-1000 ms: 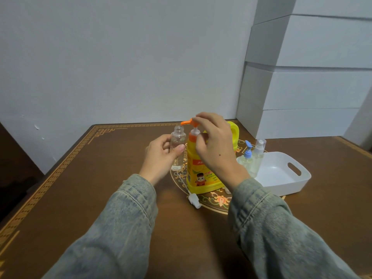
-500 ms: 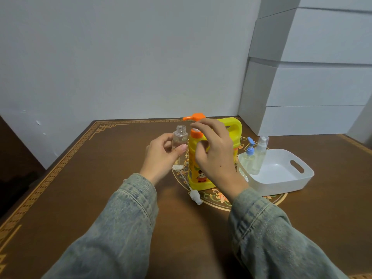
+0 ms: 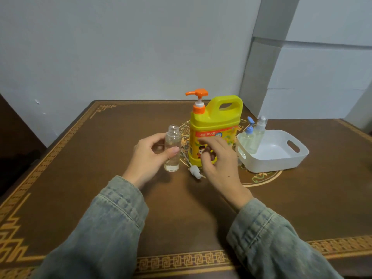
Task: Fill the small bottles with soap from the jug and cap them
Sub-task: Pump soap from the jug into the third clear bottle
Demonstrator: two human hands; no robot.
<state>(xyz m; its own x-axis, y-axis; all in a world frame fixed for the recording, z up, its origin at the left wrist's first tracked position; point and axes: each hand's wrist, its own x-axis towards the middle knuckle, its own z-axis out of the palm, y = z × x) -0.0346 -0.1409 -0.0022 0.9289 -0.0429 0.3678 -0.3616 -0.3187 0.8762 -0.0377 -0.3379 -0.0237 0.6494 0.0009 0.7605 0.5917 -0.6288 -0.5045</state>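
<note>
Gripping a light, slick open bottle (image 3: 172, 148) mid-body, left hand (image 3: 149, 158) steadies it; right hand (image 3: 218, 160) hovers loose, empty.

From here I see open counter (image 3: 84, 178) to the left of my left hand (image 3: 149, 158), and more bare surface in front, between both sleeves. The yellow jug (image 3: 215, 125) stands tall in the middle, blocking any straight reach across; its orange pump (image 3: 198, 93) sticks out leftward above the open bottle (image 3: 172, 146). A loose white cap (image 3: 194, 171) lies at the jug's foot. On the right, the white tub (image 3: 281, 164) with two bottles crowds that side.
</note>
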